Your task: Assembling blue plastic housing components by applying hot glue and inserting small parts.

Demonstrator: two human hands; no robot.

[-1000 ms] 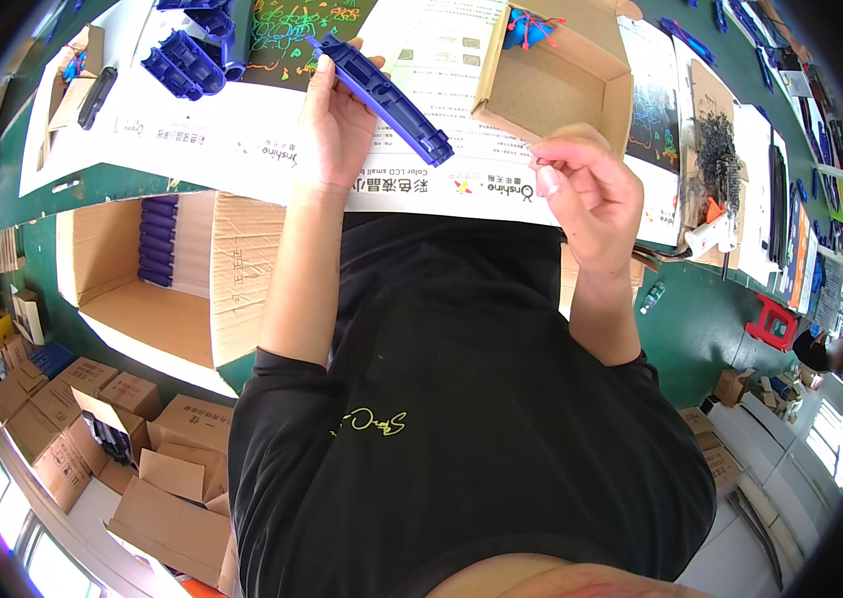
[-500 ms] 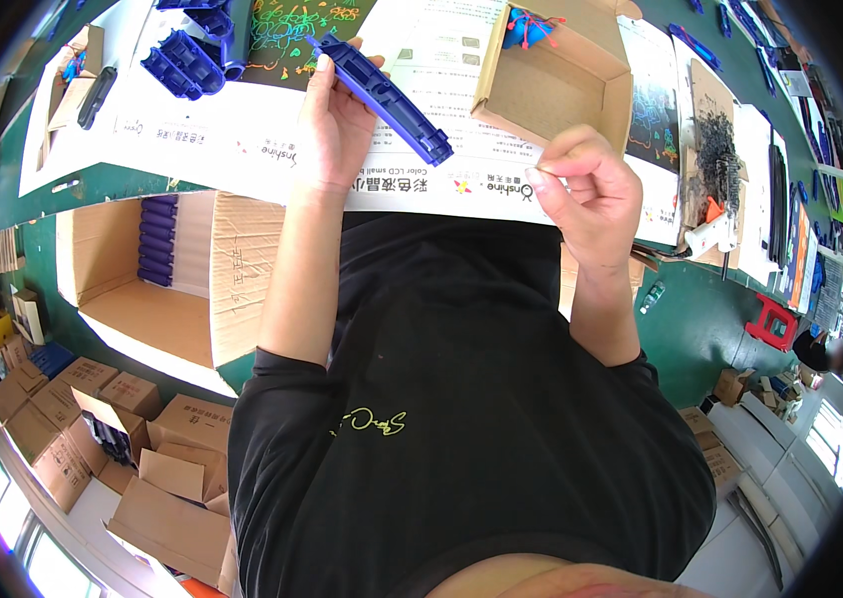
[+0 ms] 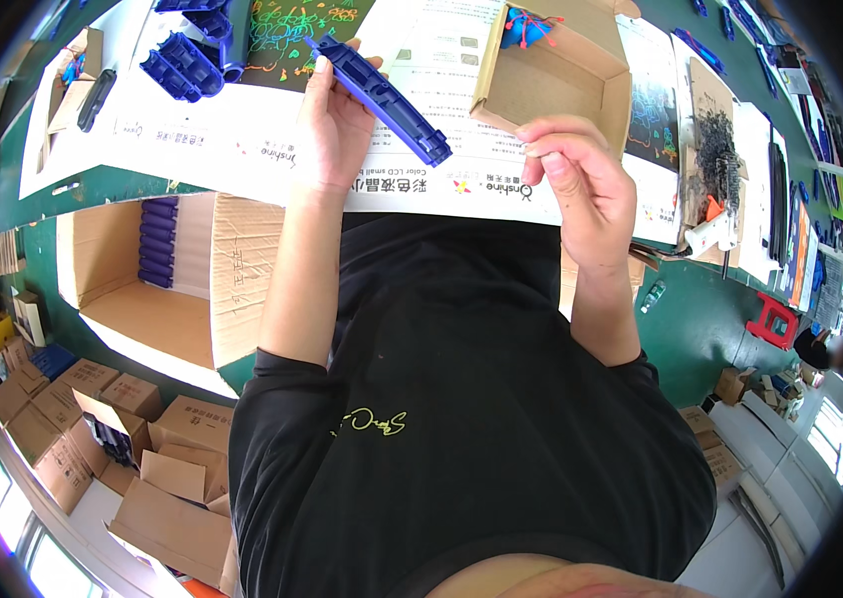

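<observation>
My left hand is closed around a long dark-blue plastic shell half. The shell's hollow, ribbed side faces up, and it slants down to the right above the printed sheet. To its right my right hand is raised apart from the shell. Its fingers are curled toward the thumb, and anything held there is too small to make out. More blue plastic shells lie on the sheet at the far left. An open cardboard box behind my right hand contains a small blue part with red wires.
The printed paper covers the green table. At the right, a pile of small black parts lies on cardboard near an orange-and-white tool. Below the table's left edge, a carton holds blue tubes. A red stool stands at the right.
My right hand has shifted slightly left and up. Its thumb has drawn back from the fingertip pinch, and the fingers now reach past it. My left hand and the shell are nearly still.
</observation>
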